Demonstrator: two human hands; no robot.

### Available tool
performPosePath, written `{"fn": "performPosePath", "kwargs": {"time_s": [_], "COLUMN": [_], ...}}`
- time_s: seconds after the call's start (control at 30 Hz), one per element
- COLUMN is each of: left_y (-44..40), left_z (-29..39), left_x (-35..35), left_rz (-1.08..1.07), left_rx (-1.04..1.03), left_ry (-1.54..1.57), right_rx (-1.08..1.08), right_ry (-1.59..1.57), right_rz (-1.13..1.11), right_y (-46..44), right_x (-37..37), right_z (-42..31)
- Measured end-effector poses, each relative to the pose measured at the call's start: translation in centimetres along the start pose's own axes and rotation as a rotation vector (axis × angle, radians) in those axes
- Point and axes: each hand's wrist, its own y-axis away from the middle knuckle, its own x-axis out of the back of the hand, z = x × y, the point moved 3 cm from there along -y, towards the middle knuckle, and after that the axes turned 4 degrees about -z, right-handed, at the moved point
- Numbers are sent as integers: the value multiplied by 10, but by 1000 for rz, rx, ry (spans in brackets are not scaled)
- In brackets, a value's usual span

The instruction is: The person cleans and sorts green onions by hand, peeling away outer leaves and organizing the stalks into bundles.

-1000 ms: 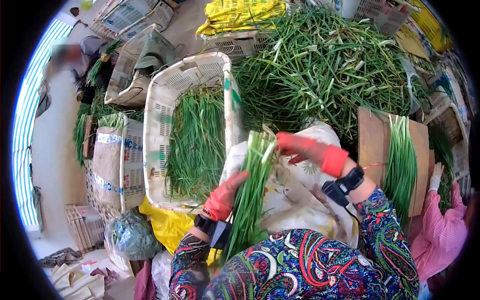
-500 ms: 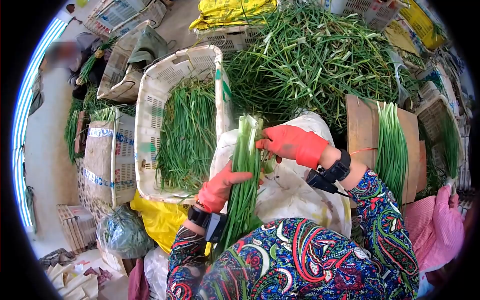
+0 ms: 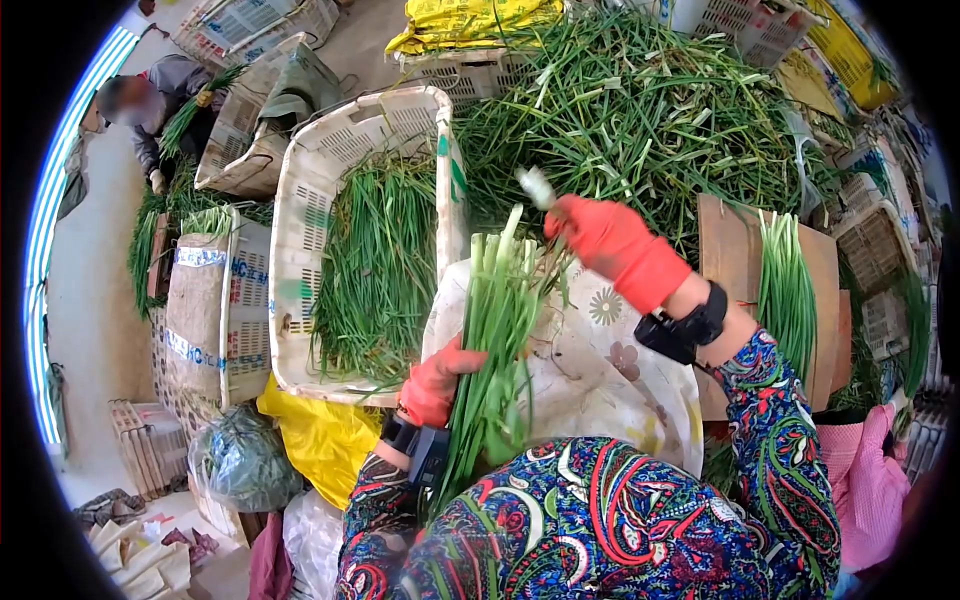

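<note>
My left hand (image 3: 435,383), in a red rubber glove, is wrapped round a bunch of garlic chives (image 3: 490,320) over my lap. The pale cut ends point up and away, and the green leaves hang down toward my body. Just right of those ends is my gloved right hand (image 3: 620,255), its fingers closed on some thin leaf scraps (image 3: 556,272) that dangle under it. A whitish piece (image 3: 537,188), smeared by motion, sticks out past its fingertips; its kind is unclear. A pale flowered cloth (image 3: 590,370) lies beneath both hands.
To the left stands a white plastic crate (image 3: 284,330) with loose chives inside. A large heap of chives (image 3: 630,120) lies ahead. At right, a neat bundle (image 3: 785,290) rests on a brown board (image 3: 728,260). Another person (image 3: 180,80) bends among crates at far left.
My right hand has pulled away from the bunch, up and to the right, with leaf scraps in it. My left hand keeps its hold, slightly lower. The other person has come further into view.
</note>
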Motion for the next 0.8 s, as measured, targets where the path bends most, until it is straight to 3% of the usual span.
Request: {"fn": "performPosePath", "kwargs": {"time_s": [0.07,0.1,0.2,0.33,0.4,0.47,0.53,0.57,0.63,0.67,0.73,0.8], "left_y": [3,3,6,3,4,5,4,5,6,6,2,0], "left_z": [-4,-6,-7,-12,-11,-9,-5,-4,2,7,13,15], "left_x": [-1,4,4,24,31,34,35,33,21,15,6,4], "left_rz": [2,35,-103,-110,-99,-60,-39,-1,36,45,67,26], "left_rx": [-47,-59,-69,-92,-122,-141,-157,-170,-185,-169,-136,-98], "left_ry": [25,-38,47,89,52,40,10,-11,-41,-78,-144,-143], "right_rx": [-130,-163,-305,-297,-203,-250,-273,-236,-446,-685,-455,-262], "right_ry": [-250,-228,-397,-505,-524,-573,-781,-966,-1076,-988,-848,-850], "right_rz": [-35,-27,85,184,346,480,780,752,634,547,74,8], "right_y": [-6,-12,-25,-33,-29,-29,-31,-35,-34,-29,-29,-29], "right_x": [20,31,67,107,135,164,188,196,185,166,112,69], "right_z": [8,18,39,59,64,79,110,147,155,134,102,54]}}
